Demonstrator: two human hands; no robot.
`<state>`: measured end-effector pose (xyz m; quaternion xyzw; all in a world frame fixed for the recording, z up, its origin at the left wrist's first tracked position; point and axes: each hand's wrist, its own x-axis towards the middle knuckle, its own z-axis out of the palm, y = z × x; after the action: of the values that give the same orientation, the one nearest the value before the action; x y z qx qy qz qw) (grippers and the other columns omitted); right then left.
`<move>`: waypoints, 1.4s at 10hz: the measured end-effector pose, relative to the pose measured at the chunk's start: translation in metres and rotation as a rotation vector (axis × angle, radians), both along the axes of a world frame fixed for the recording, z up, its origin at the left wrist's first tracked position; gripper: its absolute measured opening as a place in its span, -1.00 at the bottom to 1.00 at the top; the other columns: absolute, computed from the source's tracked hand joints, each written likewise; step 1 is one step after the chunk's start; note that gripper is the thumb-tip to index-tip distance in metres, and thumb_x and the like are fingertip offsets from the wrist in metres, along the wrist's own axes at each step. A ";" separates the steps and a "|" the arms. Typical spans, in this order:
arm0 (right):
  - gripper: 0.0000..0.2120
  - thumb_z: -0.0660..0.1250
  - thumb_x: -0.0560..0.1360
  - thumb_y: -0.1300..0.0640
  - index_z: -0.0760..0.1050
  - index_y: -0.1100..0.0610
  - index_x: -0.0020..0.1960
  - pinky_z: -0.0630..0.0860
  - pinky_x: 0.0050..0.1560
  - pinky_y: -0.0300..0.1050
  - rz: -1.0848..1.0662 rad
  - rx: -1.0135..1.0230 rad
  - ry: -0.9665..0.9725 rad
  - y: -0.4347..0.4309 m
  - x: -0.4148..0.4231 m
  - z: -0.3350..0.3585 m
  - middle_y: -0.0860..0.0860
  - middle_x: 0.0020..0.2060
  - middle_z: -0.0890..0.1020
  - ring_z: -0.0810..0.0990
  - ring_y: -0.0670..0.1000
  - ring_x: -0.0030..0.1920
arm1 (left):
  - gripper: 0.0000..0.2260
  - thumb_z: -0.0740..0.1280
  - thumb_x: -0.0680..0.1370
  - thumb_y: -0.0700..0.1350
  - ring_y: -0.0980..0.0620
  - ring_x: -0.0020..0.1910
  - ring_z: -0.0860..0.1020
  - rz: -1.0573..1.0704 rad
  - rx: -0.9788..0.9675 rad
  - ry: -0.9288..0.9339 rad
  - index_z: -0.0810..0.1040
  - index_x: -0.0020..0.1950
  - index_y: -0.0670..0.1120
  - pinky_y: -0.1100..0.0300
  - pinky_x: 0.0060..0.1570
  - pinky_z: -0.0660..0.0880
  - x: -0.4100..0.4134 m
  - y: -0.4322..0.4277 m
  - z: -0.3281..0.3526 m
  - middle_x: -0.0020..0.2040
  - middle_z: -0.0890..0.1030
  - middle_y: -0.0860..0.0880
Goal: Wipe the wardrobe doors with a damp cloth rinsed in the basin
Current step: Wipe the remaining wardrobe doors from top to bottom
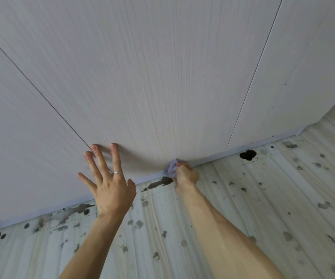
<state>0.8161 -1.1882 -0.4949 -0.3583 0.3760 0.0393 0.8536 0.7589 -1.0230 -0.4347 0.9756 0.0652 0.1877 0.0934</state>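
Pale wood-grain wardrobe doors point(152, 77) fill the upper part of the head view, split by thin vertical seams. My left hand point(108, 178) is spread flat against the bottom of the middle door, fingers straight, a ring on one finger. My right hand point(185, 174) grips a small bunched pale-blue cloth point(171, 169) and presses it to the very bottom edge of the same door, where it meets the floor. Most of the cloth is hidden inside my fist. The basin is out of view.
The floor point(243, 208) is pale striped tile with several dark wet spots and splashes, including a larger dark blotch point(247, 155) close to the wardrobe's base on the right. A wall corner point(323, 117) closes the right side.
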 end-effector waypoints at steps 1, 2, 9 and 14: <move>-0.72 0.13 0.37 0.55 0.53 0.28 -0.20 0.63 -0.31 -0.05 -0.141 -0.046 0.060 -0.040 0.010 -0.004 0.15 -0.42 0.59 0.58 0.07 -0.41 | 0.20 0.58 0.30 -0.26 -0.13 0.58 -0.37 -0.034 0.044 -0.023 -0.22 0.65 0.04 -0.51 0.39 -0.12 -0.004 0.007 -0.001 0.58 -0.43 -0.07; -0.74 0.05 0.54 0.47 0.44 0.22 -0.05 0.55 0.12 0.10 -0.265 0.107 0.031 -0.099 0.014 -0.014 0.09 -0.25 0.60 0.60 0.05 -0.12 | 0.18 0.60 0.31 -0.22 -0.13 0.59 -0.35 -0.046 0.070 -0.013 -0.18 0.66 0.03 -0.51 0.40 -0.11 -0.006 0.012 -0.001 0.59 -0.41 -0.07; -0.77 0.22 0.58 0.37 0.44 0.09 -0.16 0.59 -0.01 -0.12 -0.113 -0.123 0.147 -0.062 0.018 -0.033 0.08 -0.12 0.58 0.59 0.04 -0.19 | 0.22 0.57 0.33 -0.24 -0.16 0.53 -0.47 -0.086 0.062 -0.011 -0.32 0.62 0.05 -0.50 0.39 -0.13 0.004 0.012 -0.013 0.53 -0.52 -0.07; -0.63 0.27 0.59 0.35 0.38 0.32 0.39 0.62 -0.24 -0.20 0.445 -0.053 0.150 0.070 -0.016 -0.013 0.23 0.24 0.54 0.57 -0.02 -0.16 | 0.10 0.47 0.32 -0.31 0.01 0.62 -0.24 -0.154 0.247 0.053 -0.16 0.66 0.09 -0.48 0.42 -0.12 -0.016 0.052 0.011 0.64 -0.28 0.02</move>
<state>0.8002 -1.1178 -0.5076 -0.4509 0.3510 0.2433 0.7838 0.7426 -0.9705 -0.4234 0.9864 -0.0308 0.1609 -0.0149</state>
